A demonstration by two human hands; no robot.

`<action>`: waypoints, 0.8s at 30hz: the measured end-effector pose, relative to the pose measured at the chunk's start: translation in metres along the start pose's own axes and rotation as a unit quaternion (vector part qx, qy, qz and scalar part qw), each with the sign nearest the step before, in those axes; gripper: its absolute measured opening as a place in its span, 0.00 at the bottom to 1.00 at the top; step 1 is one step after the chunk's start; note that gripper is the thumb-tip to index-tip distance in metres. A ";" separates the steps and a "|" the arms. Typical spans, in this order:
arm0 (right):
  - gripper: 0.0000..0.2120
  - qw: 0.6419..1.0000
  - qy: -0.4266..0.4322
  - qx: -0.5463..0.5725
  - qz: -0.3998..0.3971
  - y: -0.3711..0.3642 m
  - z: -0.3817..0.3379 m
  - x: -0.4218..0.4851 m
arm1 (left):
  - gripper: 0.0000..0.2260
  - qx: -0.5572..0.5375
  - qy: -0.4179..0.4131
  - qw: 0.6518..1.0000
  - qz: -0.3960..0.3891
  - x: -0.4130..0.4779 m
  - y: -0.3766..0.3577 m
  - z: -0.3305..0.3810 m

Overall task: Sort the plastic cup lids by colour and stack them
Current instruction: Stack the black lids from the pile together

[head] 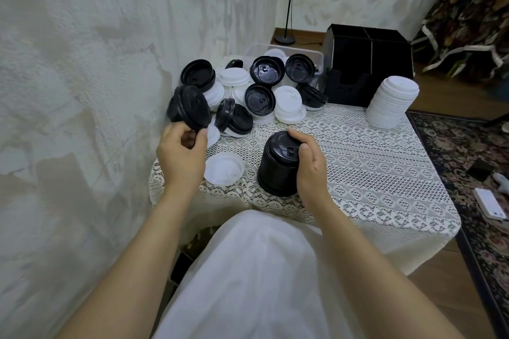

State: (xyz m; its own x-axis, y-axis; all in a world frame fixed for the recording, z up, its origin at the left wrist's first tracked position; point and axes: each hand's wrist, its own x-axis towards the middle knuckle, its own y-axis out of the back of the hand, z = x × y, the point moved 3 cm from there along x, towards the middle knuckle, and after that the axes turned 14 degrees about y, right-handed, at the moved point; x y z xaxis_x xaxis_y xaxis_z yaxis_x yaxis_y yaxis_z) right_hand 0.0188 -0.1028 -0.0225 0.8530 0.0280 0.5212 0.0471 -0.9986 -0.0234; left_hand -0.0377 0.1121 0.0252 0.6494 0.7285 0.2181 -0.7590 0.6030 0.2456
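A mixed heap of black and white lids lies at the table's far left. My left hand pinches a few black lids by their lower edge, lifted and tilted at the heap's left side. My right hand grips the top of a tall black lid stack standing on the lace cloth near the front. A single white lid lies flat between my hands. A tall white lid stack leans at the table's right.
A lace tablecloth covers the small table. A black organiser box and a clear plastic tub stand at the back. The wall runs close on the left. A patterned rug with a white device lies to the right.
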 end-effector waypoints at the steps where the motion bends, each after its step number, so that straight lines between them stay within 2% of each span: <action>1: 0.17 1.000 0.001 0.002 -0.001 0.000 -0.001 0.000 | 0.07 -0.072 0.057 0.995 -0.027 0.000 -0.003 0.001; 3: 0.17 1.000 0.002 0.000 0.000 0.000 0.000 0.000 | 0.08 -0.215 0.168 0.957 -0.095 -0.003 -0.012 0.002; 5: 0.17 1.000 0.002 -0.006 0.000 0.001 0.001 0.000 | 0.07 -0.328 0.256 0.897 -0.151 -0.008 -0.021 0.002; 8: 0.17 1.000 0.001 -0.006 -0.001 0.001 0.001 0.000 | 0.07 -0.382 0.364 0.832 -0.173 -0.015 -0.031 -0.001; 10: 0.17 1.000 0.002 -0.006 -0.003 0.001 0.000 0.000 | 0.06 -0.376 0.408 0.812 -0.183 -0.018 -0.036 -0.006; 12: 0.17 1.000 0.002 -0.004 -0.005 0.001 0.000 0.000 | 0.06 -0.350 0.408 0.826 -0.171 -0.017 -0.036 -0.012; 16: 0.17 1.000 0.002 -0.006 -0.007 0.002 0.000 0.000 | 0.03 -0.235 0.341 0.900 -0.134 -0.010 -0.029 -0.018; 18: 0.17 1.000 0.002 -0.005 -0.007 0.002 0.000 -0.001 | 0.06 -0.187 0.292 0.931 -0.117 -0.007 -0.026 -0.017; 21: 0.17 1.000 0.003 -0.008 -0.009 0.002 -0.001 -0.001 | 0.14 -0.119 0.244 0.955 -0.122 -0.006 -0.025 -0.015; 24: 0.17 1.000 0.004 -0.008 -0.010 0.002 -0.001 -0.001 | 0.10 -0.054 0.194 0.968 -0.148 -0.002 -0.025 -0.015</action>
State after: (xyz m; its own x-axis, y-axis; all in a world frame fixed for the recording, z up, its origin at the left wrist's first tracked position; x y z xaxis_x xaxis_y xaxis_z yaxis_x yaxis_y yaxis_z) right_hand 0.0179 -0.1050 -0.0222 0.8479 0.0484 0.5280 0.0564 -0.9984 0.0008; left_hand -0.0208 0.1003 0.0044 0.7883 0.5736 -0.2227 -0.5567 0.8190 0.1387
